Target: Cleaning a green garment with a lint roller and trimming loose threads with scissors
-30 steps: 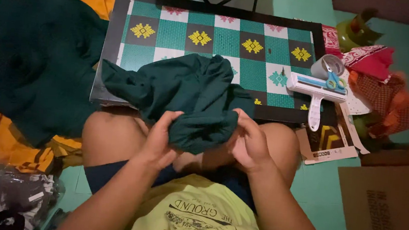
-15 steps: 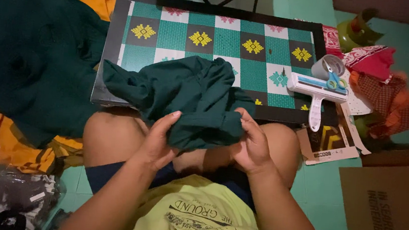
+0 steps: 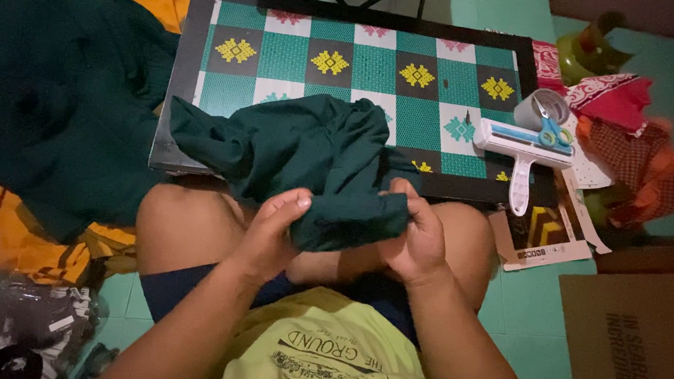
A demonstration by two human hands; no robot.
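- Low in the frame, your yellow-green printed shirt point(image 3: 322, 359) and bare knees fill the foreground.
- Your left hand point(image 3: 268, 236) pinches the near edge of the dark green garment point(image 3: 307, 158), thumb and fingertips closed on the soft, crumpled knit.
- Your right hand point(image 3: 414, 237) grips the same bunched edge, fingers curled shut around the fold.
- The garment lies at frame centre, draped from your lap onto the low table point(image 3: 364, 62), whose flat top is a teal, black and white checker with yellow diamonds.
- At right on the table sits a white plastic lint roller point(image 3: 523, 149), with blue-handled scissors point(image 3: 551, 133) beside it.
- Upper left, more dark green cloth point(image 3: 44, 99) is heaped over orange fabric point(image 3: 16, 239).
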